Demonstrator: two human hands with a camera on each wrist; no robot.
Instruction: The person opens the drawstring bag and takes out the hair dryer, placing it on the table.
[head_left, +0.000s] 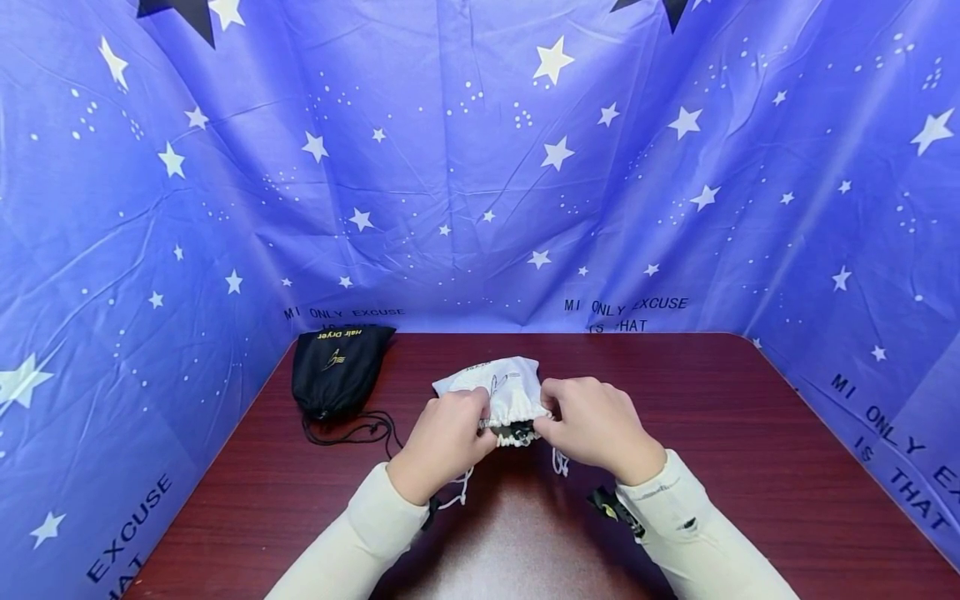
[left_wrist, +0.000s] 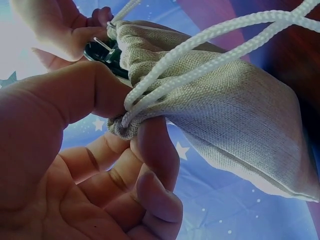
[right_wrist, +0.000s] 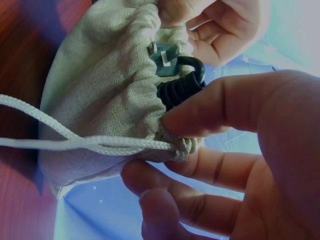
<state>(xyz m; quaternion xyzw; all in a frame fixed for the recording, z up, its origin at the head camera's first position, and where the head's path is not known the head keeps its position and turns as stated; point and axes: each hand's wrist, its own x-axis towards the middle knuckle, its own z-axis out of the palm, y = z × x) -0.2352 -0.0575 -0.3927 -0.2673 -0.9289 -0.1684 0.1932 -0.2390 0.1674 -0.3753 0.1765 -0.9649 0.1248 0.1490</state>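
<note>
A white drawstring bag point(head_left: 517, 392) with dark print lies in front of me, its gathered mouth facing me. My left hand point(head_left: 446, 429) pinches one side of the mouth between thumb and forefinger, close to where the white cord point(left_wrist: 210, 65) comes out. At the opposite side, my right hand point(head_left: 596, 425) pinches the gathered hem in the same way. Between the hands the mouth gapes, and a black power plug point(right_wrist: 166, 57) with metal prongs and its ribbed cord sleeve point(right_wrist: 180, 90) show inside. Whatever lies deeper in the bag is hidden by the cloth.
A black drawstring bag point(head_left: 337, 375) lettered "Hair Dryer" lies at the table's back left, its black cord point(head_left: 360, 429) trailing toward my left hand. The dark red wooden table point(head_left: 712, 400) is enclosed by a blue star-patterned curtain point(head_left: 450, 167).
</note>
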